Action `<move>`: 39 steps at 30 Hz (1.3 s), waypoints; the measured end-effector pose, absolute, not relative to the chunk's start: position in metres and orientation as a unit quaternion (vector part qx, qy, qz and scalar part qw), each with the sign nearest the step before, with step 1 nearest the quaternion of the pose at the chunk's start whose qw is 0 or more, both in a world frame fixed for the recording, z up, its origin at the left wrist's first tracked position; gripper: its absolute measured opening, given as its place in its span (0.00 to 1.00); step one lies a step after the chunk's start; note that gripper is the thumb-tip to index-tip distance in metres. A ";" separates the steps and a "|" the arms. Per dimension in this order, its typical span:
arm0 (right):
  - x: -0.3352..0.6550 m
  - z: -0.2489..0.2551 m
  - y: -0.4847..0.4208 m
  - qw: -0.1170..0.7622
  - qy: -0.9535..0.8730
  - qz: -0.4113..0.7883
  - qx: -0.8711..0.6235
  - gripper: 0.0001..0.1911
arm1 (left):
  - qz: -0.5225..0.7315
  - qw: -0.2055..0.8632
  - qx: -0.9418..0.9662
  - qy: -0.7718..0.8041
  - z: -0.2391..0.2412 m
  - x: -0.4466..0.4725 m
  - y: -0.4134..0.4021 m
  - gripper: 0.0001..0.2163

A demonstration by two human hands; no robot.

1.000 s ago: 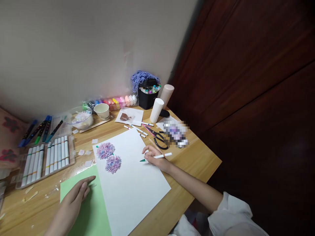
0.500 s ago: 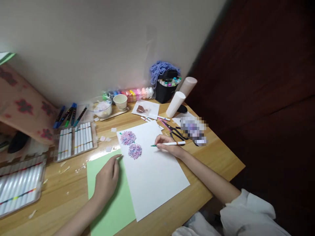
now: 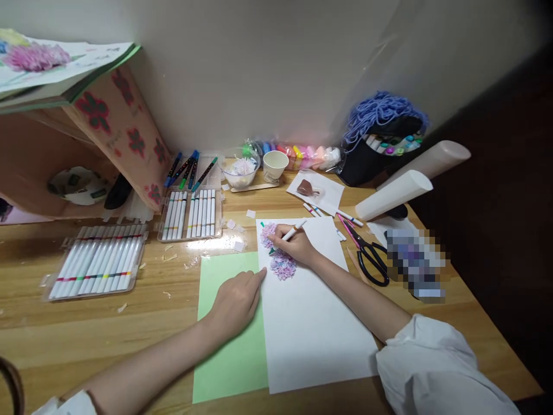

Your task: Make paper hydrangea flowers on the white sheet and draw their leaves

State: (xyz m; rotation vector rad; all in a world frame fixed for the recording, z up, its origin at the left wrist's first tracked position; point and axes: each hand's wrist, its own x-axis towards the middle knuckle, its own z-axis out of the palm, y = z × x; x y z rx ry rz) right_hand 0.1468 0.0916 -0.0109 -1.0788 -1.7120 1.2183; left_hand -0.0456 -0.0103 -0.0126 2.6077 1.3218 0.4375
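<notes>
A white sheet of paper (image 3: pixel 311 323) lies on the wooden desk (image 3: pixel 108 323), overlapping a light green sheet (image 3: pixel 228 357). Two pink-purple fluffy flower shapes are on the white sheet: one (image 3: pixel 266 233) near its top left corner, the other (image 3: pixel 283 266) just below. My right hand (image 3: pixel 296 246) rests between them, closed on a white marker with a green tip (image 3: pixel 294 231); the tip touches the paper by the flowers. My left hand (image 3: pixel 237 300) lies flat on the green sheet, fingers open, its fingertips at the white sheet's edge.
Two clear trays of white markers (image 3: pixel 101 262) (image 3: pixel 192 214) lie at left. Loose markers, a bowl (image 3: pixel 239 170), a paper cup (image 3: pixel 275 165) and coloured clay tubs line the wall. Black scissors (image 3: pixel 367 253), two white rolls (image 3: pixel 395 194) and a black marker case (image 3: pixel 374 155) are at right.
The view swung left and down. My right hand carried the marker left from the bare paper to the two flowers. My left hand slid to the white sheet's edge.
</notes>
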 end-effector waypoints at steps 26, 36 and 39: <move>0.151 -0.017 0.089 0.347 -0.774 0.380 -0.369 0.23 | 0.177 0.121 0.872 0.441 -0.013 -0.046 -0.010 0.16; 0.151 -0.016 0.089 0.353 -0.776 0.380 -0.361 0.23 | 0.159 0.109 0.876 0.442 -0.015 -0.047 -0.010 0.16; 0.151 -0.015 0.090 0.340 -0.778 0.382 -0.366 0.23 | 0.152 0.109 0.876 0.445 -0.015 -0.047 -0.010 0.16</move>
